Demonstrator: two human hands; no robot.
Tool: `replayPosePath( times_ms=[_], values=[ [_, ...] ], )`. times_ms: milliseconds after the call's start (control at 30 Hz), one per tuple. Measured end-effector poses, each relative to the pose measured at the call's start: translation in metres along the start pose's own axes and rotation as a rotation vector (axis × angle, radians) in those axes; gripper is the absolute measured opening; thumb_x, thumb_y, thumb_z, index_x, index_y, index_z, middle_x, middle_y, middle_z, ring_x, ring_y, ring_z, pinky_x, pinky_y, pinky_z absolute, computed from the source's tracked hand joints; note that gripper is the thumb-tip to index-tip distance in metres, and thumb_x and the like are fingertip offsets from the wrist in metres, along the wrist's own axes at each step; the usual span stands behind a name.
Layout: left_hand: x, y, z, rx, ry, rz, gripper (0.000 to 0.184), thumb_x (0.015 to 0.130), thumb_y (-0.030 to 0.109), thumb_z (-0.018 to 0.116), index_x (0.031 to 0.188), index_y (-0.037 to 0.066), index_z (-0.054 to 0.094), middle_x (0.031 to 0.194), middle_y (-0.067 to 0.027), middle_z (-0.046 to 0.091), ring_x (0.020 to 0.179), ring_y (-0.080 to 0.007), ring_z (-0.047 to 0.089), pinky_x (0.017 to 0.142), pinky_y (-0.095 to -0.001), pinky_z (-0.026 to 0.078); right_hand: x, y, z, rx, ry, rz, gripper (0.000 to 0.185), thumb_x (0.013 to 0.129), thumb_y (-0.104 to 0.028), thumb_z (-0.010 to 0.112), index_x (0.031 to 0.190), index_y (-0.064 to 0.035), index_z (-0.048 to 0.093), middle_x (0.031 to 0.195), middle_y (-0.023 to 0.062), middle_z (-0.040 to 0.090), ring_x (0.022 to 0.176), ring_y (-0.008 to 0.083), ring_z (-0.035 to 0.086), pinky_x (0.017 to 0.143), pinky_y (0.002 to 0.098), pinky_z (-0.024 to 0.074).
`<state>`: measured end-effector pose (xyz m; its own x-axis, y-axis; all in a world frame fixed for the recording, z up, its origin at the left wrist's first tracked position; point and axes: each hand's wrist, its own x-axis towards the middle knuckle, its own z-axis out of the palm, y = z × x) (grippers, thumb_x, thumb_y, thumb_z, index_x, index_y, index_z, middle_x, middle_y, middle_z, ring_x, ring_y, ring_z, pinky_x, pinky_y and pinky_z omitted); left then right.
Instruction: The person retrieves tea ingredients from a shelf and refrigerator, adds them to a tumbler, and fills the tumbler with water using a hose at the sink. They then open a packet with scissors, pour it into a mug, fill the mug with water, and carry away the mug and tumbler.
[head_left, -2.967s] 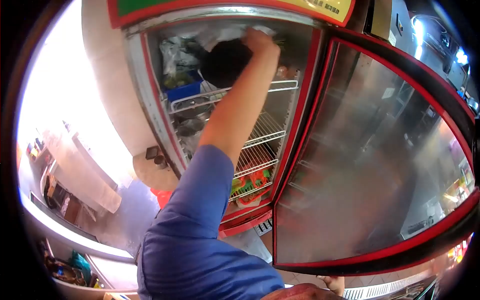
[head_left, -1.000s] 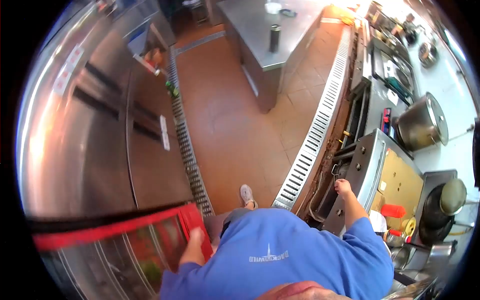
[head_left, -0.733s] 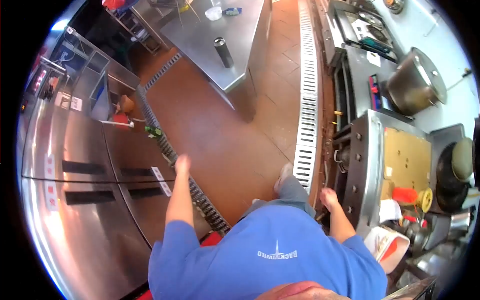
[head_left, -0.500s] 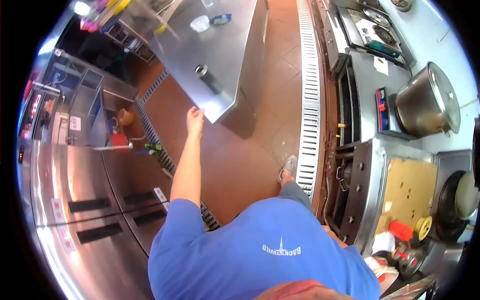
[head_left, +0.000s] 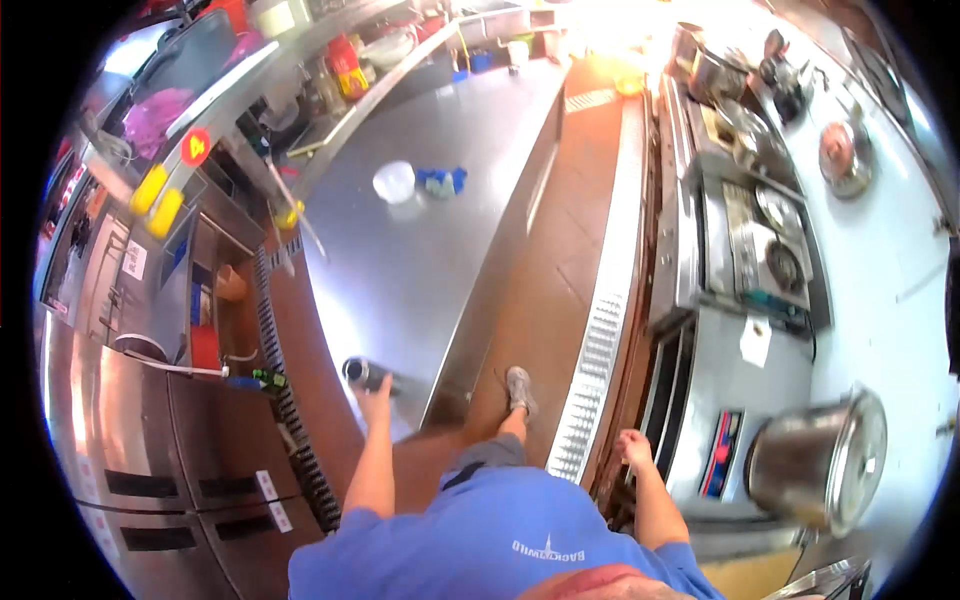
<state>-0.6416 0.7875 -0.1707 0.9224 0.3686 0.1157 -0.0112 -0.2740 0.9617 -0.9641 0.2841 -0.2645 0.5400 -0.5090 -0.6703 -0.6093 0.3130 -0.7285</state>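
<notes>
A dark metal cup (head_left: 362, 373) with a shiny round rim stands near the close corner of the steel table (head_left: 400, 290). My left hand (head_left: 374, 398) is at the cup's near side, thumb on one side and fingers on the other, closed around its lower part. Part of the cup is hidden behind those fingers. My right hand (head_left: 632, 447) hangs in the air beside the cooking line, its fingers curled in and nothing visible in them. Farther up the table lie a white bowl (head_left: 394, 182) and a crumpled blue cloth or packet (head_left: 442, 181).
On the right, a large lidded steel pot (head_left: 815, 460) stands by the stove counter (head_left: 770, 380). A drain grate (head_left: 590, 400) runs along the floor aisle. Steel refrigerator doors (head_left: 140, 420) line the left, and a loaded shelf (head_left: 400, 75) overhangs the table's left side.
I have moved forward along the table. My left hand has gone from the table's corner to the cup and closed on it. My right hand has come into view.
</notes>
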Motion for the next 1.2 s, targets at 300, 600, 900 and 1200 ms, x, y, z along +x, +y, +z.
replayPosePath(
  times_ms=[300, 600, 900, 1200],
  values=[
    [0.056, 0.142, 0.187, 0.173, -0.085, -0.075, 0.061, 0.071, 0.016, 0.080, 0.125, 0.006, 0.052, 0.119, -0.0086, 0.059, 0.108, -0.0210, 0.057, 0.094, -0.0356, 0.044, 0.148, -0.128, 0.008, 0.110, -0.068, 0.355, 0.009, 0.091, -0.006, 0.052, 0.100, -0.0053, 0.054, 0.071, 0.0051, 0.056, 0.052, 0.0185, 0.053, 0.043, 0.0314, 0.0422],
    [0.189, 0.247, 0.604, -0.127, -0.788, 0.362, 0.047, 0.073, 0.016, 0.081, 0.109, 0.001, 0.056, 0.098, -0.0072, 0.063, 0.090, -0.0178, 0.060, 0.080, -0.0314, 0.049, 0.387, -0.369, 0.014, -0.254, 0.037, -0.334, 0.026, 0.088, -0.012, 0.061, 0.112, -0.0006, 0.060, 0.090, 0.0060, 0.065, 0.077, 0.0127, 0.061, 0.066, 0.0272, 0.0498],
    [0.254, 0.368, 0.895, -0.196, -0.883, 0.349, 0.068, 0.066, 0.022, 0.085, 0.122, 0.006, 0.049, 0.109, -0.0136, 0.062, 0.102, -0.0305, 0.062, 0.086, -0.0380, 0.050, 0.499, -0.794, 0.043, -0.287, -0.318, -0.766, 0.057, 0.080, -0.009, 0.068, 0.131, -0.0040, 0.045, 0.125, 0.0110, 0.053, 0.115, 0.0216, 0.053, 0.091, 0.0352, 0.0470],
    [0.403, 0.369, 1.139, -0.169, -0.669, 0.429, 0.069, 0.065, 0.029, 0.084, 0.121, 0.009, 0.051, 0.115, -0.0132, 0.060, 0.106, -0.0342, 0.057, 0.091, -0.0421, 0.046, 0.726, -1.019, 0.089, -0.386, -0.482, -0.828, 0.076, 0.072, -0.021, 0.081, 0.132, -0.0031, 0.038, 0.124, 0.0126, 0.053, 0.113, 0.0225, 0.054, 0.094, 0.0383, 0.0454]
  ],
)
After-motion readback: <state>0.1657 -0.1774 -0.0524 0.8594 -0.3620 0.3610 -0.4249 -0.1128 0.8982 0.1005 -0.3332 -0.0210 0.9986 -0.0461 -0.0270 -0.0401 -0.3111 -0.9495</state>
